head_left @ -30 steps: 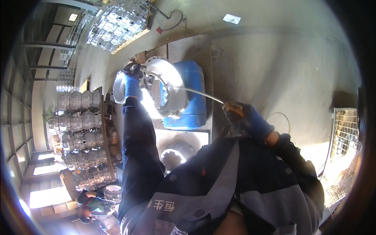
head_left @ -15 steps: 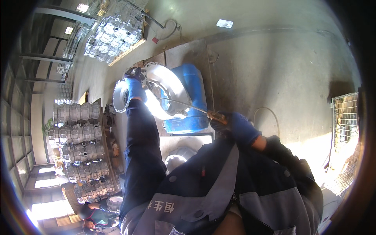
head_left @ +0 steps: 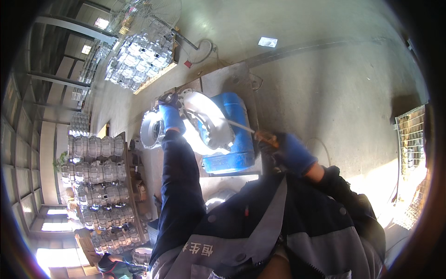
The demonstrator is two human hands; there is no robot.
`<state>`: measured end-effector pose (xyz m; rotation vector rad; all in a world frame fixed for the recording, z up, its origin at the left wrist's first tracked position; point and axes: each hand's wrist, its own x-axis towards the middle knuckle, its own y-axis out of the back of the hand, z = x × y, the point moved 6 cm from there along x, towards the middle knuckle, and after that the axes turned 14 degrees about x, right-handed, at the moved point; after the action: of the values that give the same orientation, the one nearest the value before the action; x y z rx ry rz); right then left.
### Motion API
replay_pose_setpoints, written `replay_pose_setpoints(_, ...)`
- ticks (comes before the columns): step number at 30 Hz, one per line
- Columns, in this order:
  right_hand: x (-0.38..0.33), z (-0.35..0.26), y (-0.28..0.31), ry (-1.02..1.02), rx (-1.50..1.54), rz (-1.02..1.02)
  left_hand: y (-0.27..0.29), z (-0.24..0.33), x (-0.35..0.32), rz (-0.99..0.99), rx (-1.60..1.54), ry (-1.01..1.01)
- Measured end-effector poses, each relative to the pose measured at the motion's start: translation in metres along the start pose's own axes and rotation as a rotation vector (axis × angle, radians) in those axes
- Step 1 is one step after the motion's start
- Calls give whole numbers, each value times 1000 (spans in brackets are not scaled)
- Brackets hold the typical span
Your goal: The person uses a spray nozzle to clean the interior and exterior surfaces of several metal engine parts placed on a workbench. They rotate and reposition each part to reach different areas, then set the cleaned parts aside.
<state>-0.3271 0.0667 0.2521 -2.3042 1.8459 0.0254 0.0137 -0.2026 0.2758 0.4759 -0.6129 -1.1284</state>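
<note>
A large silvery metal housing casting [head_left: 216,121], ring-shaped with a flanged rim, rests tilted against a blue plastic drum [head_left: 230,162] lying on a low metal platform. My left hand [head_left: 171,115], in a blue and dark glove, is closed on the casting's edge at its left side. In my right hand [head_left: 295,152], gloved the same way, is a hand tool [head_left: 266,138] with a brown handle and a long metal shaft. The shaft points left to the casting's near rim; its tip is hidden. Glare washes out part of the casting.
Stacked metal castings [head_left: 100,172] stand at the left, and more sit on a wooden pallet [head_left: 155,78] at the far left near a large wire-guarded fan [head_left: 146,16]. A wire mesh cage [head_left: 411,139] stands at the right. Another person [head_left: 116,266] is at the lower left.
The view has shifted, so the scene sits lower. My right hand has drawn the tool slightly right, and less of its shaft shows across the casting. My left hand keeps its hold.
</note>
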Motion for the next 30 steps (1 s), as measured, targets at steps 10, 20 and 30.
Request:
replay_pose_setpoints(10,18,-24,-9,329,-247,51,0,13,-12,-40,-283,3)
replay_pose_setpoints(20,67,28,-15,228,-100,52,-7,-7,10,-18,-46,-149)
replay_pose_setpoints(30,77,9,-10,55,-14,87,-10,-25,16,-103,-290,18)
